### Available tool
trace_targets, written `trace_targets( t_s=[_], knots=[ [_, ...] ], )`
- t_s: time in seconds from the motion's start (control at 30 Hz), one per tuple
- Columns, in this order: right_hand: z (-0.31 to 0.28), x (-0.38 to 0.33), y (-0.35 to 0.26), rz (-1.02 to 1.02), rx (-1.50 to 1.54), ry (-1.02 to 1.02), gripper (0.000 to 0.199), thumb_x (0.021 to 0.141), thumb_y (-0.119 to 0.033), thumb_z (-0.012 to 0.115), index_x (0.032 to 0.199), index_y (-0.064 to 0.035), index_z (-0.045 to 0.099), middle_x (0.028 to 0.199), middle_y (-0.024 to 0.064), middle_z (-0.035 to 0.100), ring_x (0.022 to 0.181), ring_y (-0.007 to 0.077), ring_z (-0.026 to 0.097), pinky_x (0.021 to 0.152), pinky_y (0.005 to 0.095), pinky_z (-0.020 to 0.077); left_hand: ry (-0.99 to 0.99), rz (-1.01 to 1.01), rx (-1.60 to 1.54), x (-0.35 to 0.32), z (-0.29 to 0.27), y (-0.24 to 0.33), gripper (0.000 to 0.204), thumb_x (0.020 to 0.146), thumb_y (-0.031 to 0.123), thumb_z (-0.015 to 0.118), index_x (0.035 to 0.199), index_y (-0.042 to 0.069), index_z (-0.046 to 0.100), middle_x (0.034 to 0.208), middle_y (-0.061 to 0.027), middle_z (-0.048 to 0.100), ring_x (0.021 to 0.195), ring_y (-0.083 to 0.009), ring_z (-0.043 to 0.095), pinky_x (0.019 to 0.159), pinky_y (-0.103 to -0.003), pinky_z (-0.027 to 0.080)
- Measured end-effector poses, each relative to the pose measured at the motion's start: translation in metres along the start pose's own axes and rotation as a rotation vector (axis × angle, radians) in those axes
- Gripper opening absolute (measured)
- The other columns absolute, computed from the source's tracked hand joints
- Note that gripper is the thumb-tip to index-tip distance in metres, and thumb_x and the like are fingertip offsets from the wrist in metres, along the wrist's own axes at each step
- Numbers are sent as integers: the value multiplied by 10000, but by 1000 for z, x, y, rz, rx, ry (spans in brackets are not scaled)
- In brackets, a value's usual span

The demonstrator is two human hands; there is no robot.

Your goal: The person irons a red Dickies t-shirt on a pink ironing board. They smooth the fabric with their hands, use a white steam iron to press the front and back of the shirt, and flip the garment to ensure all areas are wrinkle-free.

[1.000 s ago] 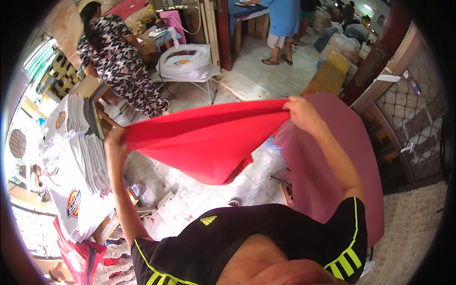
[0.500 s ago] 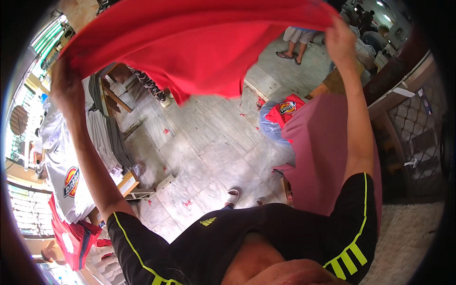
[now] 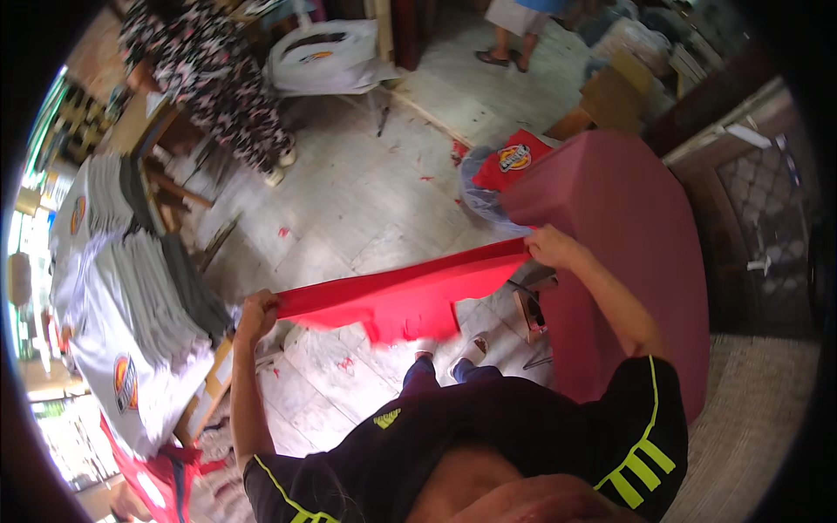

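Observation:
A red piece of cloth point(image 3: 410, 292) stretches between my two hands in front of my body, its top edge pulled nearly straight and its lower part hanging in a stepped outline. My left hand point(image 3: 256, 315) is closed on the cloth's left corner. The right corner is pinched in my right hand point(image 3: 554, 247), which is higher and beside the maroon-covered surface point(image 3: 623, 227). Whether the cloth is a sewn garment or a cut panel, I cannot tell.
At left lies a stack of grey and white printed fabric point(image 3: 153, 292). A clear plastic bag point(image 3: 478, 187) with printed red cloth point(image 3: 510, 163) stands beyond the maroon cover. A person in patterned clothes point(image 3: 209, 83) is at the far left; another person's legs point(image 3: 508, 39) show at the back.
Both hands have come down from high up toward my body, bringing the red cloth with them. It was billowing overhead and now hangs lower, drawn taut between the hands.

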State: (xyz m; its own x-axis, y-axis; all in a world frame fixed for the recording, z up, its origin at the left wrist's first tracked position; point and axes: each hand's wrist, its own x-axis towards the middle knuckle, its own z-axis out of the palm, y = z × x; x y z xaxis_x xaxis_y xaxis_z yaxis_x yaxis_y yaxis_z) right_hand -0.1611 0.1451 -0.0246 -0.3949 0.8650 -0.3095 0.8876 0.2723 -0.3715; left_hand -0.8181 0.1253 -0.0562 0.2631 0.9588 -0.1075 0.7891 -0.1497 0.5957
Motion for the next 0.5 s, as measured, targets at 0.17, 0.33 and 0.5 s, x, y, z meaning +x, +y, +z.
trace_targets(
  t_s=[0.17, 0.33, 0.5],
  knots=[
    [-68, -2, 18, -105, 249, 54, 287, 855, -270, 615, 813, 12, 652, 781, 167, 652, 753, 286, 635, 702, 390, 498, -17, -182, -134, 58, -59, 64, 206, 788, 174, 751, 825, -25, 711, 676, -95, 638, 634, -146, 587, 602, -320, 474],
    [-137, 18, 40, -108, 248, 213, 258, 823, -208, 729, 829, 4, 581, 732, 117, 592, 700, 185, 571, 640, 357, 468, 20, 215, 171, 141, -86, 78, 273, 728, 217, 845, 837, 1, 720, 673, -46, 631, 615, -124, 549, 576, -309, 454],
    [-255, 44, 74, 10, 25, 757, 192, 844, -140, 716, 877, -12, 577, 738, 61, 594, 601, 154, 600, 594, 335, 487, 348, 454, 47, 249, -151, 155, 142, 810, 91, 682, 761, 63, 552, 696, 24, 503, 675, -103, 494, 624, -284, 415]
  ],
)
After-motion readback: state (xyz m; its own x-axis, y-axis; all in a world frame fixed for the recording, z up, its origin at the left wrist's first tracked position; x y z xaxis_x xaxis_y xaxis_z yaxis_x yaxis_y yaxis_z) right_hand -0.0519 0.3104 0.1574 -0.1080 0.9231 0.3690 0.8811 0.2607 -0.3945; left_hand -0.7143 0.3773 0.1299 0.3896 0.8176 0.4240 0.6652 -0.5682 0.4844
